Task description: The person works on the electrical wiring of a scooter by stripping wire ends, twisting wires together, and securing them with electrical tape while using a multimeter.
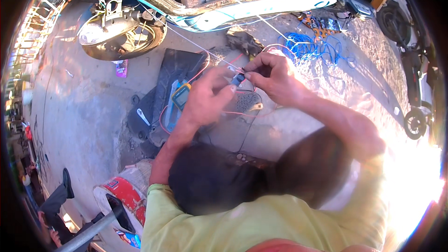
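Observation:
In front of my bent knees, both hands work close together on thin wires. My left hand (207,95) is closed, thumb and fingers around a small dark blue piece (238,80) whose kind I cannot make out. Just right of it, my right hand (277,78) pinches a thin wire (243,69) between thumb and fingertips. A pale, taut wire (198,46) runs from the upper left to the fingers. Red wire (205,63) loops around both hands. Beside my left wrist lies a yellow-rimmed multimeter (181,96), partly covered by that hand.
A scooter body (261,9) spans the far side. At far left rests a headlight assembly (114,37) with loose wiring. A tangle of blue wire (305,49) lies right of a dark crumpled cloth (243,40). A red-and-white container (123,191) stands lower left, near another person's leg (56,200).

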Demonstrator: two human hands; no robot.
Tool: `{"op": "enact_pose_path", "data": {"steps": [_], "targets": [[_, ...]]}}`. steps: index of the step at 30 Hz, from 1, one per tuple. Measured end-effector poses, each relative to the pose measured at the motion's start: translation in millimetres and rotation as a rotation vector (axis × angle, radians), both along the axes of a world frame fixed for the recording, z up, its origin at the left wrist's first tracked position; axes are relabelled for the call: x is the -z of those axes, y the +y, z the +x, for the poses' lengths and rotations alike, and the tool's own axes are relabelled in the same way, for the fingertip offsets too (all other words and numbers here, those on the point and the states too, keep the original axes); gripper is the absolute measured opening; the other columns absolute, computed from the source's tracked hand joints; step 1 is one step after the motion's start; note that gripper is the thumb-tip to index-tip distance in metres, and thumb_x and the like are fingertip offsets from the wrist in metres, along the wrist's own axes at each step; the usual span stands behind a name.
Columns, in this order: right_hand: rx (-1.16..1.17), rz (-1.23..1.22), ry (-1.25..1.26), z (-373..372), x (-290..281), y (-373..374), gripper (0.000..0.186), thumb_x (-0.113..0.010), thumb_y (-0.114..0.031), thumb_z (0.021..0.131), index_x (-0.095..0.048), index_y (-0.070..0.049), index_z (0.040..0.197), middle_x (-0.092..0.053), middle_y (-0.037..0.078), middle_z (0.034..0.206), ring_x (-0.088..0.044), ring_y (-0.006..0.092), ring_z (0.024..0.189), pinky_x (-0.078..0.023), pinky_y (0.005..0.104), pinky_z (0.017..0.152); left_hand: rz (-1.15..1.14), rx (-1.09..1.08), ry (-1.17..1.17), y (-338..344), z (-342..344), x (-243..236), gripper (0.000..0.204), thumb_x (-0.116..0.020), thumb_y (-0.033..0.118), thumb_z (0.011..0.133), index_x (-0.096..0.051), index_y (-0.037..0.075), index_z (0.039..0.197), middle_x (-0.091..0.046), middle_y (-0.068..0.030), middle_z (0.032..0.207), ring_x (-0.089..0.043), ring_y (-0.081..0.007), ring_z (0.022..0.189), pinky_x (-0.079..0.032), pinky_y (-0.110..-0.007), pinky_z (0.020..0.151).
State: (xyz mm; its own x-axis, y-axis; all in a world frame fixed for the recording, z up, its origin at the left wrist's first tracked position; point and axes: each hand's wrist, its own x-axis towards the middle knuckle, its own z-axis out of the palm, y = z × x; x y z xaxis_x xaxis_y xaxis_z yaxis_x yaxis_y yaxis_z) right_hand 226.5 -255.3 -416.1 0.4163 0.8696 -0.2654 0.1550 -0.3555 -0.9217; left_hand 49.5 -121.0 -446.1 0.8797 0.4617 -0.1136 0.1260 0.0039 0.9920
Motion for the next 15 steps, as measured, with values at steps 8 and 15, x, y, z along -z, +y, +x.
{"op": "enact_pose_path", "data": {"steps": [8,15], "targets": [[-0.105,0.117,-0.382,4.1,4.3,2.0,0.016,-0.066,-0.007,0.084,-0.071,0.0,0.098,-0.068,0.014,0.092,-0.069,0.023,0.08,-0.055,0.0333,0.072,-0.104,-0.115,0.062,8.7,-6.5,-16.1,0.015,-0.057,0.006,0.096,-0.062,-0.001,0.108,-0.065,-0.0037,0.074,-0.058,-0.0093,0.061,-0.047,-0.025,0.058],[-0.202,0.267,-0.444,-6.3,12.0,-1.7,0.009,-0.066,0.002,0.084,-0.067,0.001,0.093,-0.063,0.012,0.085,-0.066,0.0209,0.084,-0.056,0.0319,0.072,-0.283,-0.14,-0.091,13.2,-1.4,-20.7,0.019,-0.059,0.011,0.097,-0.063,0.0,0.112,-0.067,-0.0046,0.077,-0.062,-0.0102,0.063,-0.049,-0.023,0.058]]}}
